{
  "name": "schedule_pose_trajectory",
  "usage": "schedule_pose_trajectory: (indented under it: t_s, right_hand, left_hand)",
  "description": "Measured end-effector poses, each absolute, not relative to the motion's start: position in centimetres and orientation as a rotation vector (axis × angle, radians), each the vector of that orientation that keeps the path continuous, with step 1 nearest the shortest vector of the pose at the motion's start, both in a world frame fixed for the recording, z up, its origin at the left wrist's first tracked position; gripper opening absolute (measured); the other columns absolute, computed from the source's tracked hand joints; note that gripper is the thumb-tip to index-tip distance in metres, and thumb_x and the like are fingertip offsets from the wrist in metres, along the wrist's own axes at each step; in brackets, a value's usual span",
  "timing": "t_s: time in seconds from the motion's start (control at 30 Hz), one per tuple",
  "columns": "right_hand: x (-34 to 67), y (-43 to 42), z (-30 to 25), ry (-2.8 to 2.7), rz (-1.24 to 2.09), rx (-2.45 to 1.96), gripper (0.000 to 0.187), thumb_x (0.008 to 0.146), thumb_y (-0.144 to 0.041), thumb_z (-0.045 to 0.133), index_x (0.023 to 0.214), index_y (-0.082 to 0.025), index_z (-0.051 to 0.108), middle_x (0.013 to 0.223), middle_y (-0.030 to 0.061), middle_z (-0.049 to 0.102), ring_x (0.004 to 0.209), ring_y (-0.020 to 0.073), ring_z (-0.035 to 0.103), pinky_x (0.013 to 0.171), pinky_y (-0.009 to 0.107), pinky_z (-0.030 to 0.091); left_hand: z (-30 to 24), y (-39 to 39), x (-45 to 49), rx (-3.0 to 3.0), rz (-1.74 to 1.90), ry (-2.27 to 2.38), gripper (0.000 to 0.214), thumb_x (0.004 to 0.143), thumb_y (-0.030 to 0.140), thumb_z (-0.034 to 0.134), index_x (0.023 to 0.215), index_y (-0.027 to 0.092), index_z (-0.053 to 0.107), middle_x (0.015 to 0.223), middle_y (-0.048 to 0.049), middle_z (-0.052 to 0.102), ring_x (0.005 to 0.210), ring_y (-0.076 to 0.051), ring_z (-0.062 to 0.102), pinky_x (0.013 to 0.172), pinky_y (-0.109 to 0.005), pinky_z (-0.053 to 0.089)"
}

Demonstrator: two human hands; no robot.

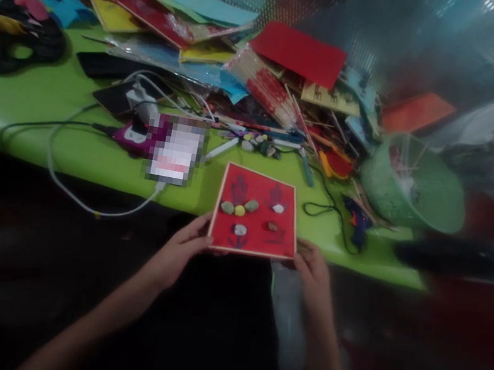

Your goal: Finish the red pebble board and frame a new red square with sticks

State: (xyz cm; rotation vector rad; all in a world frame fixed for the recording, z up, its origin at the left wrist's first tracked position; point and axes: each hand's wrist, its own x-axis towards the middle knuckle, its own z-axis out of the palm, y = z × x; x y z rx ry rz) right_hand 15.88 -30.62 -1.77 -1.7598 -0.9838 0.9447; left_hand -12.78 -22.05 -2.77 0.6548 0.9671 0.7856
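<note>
Between both hands is a red square picture panel (262, 194) with a pale wooden border, held at the table's front edge. Dark drawn marks show on it. Several small stones sit on its face, among them a yellow stone (239, 210), a green stone (251, 205) and a white stone (278, 208). My left hand (187, 238) grips the lower left corner, thumb at the edge. The lower right corner is in my right hand (312, 263). Fingers under the panel are mostly hidden.
On the green table (71, 154) lie a phone (176, 153) with a white cable, a purple power strip (134, 136), a glue gun (355, 223) with a looping cord, and a green basket (441, 194). Coloured paper, sticks and a red sheet (299, 52) pile up behind.
</note>
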Motion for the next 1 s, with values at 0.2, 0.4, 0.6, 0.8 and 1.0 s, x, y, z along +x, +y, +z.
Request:
schedule_pose_trajectory:
  t_s: [0.2,0.4,0.6,0.8,1.0]
  right_hand:
    - [15.2,-31.3,0.2,-0.891,1.072,-1.515,0.049,0.087,-0.033,0.071,0.134,-0.029,0.056,0.07,-0.0016,0.067,0.065,0.0207,0.068,0.06,0.035,0.057]
    - [15.0,-33.1,2.3,-0.95,0.971,-1.461,0.047,0.085,-0.032,0.074,0.13,-0.035,0.058,0.072,-0.0013,0.065,0.061,0.02,0.066,0.055,0.034,0.057]
    - [15.6,-31.4,1.3,-0.893,1.087,-1.351,0.05,0.087,-0.036,0.068,0.134,-0.032,0.051,0.076,0.0,0.066,0.064,0.0207,0.067,0.06,0.034,0.058]
    - [16.0,-28.0,0.3,-0.866,1.089,-1.355,0.055,0.087,-0.044,0.061,0.136,-0.024,0.048,0.085,0.0051,0.068,0.07,0.0221,0.066,0.065,0.036,0.058]
    - [16.6,-26.1,0.1,-0.832,1.039,-1.44,0.055,0.084,-0.039,0.07,0.133,-0.024,0.051,0.087,0.0023,0.07,0.065,0.0166,0.063,0.06,0.029,0.054]
  left_hand:
    - [-3.4,-22.2,-14.7,0.735,0.778,0.968,0.069,0.075,0.035,0.082,0.141,0.029,0.061,0.126,-0.0089,0.073,0.115,-0.031,0.07,0.094,-0.04,0.061]
    - [-3.0,-22.2,-16.3,0.826,0.779,0.952,0.064,0.074,0.042,0.082,0.136,0.035,0.065,0.127,-0.0071,0.073,0.116,-0.036,0.069,0.092,-0.044,0.063]
    - [-1.3,-20.6,-14.1,0.706,0.784,0.919,0.068,0.067,0.036,0.085,0.133,0.031,0.067,0.12,-0.008,0.076,0.109,-0.034,0.072,0.087,-0.043,0.064]
    - [0.0,-18.8,-10.8,0.588,0.801,0.909,0.077,0.067,0.028,0.083,0.14,0.023,0.06,0.112,-0.0096,0.077,0.08,-0.024,0.074,0.071,-0.036,0.062]
    - [-0.4,-17.3,-10.3,0.849,0.806,0.877,0.072,0.077,0.035,0.076,0.145,0.022,0.055,0.093,-0.0068,0.077,0.07,-0.02,0.071,0.066,-0.032,0.059]
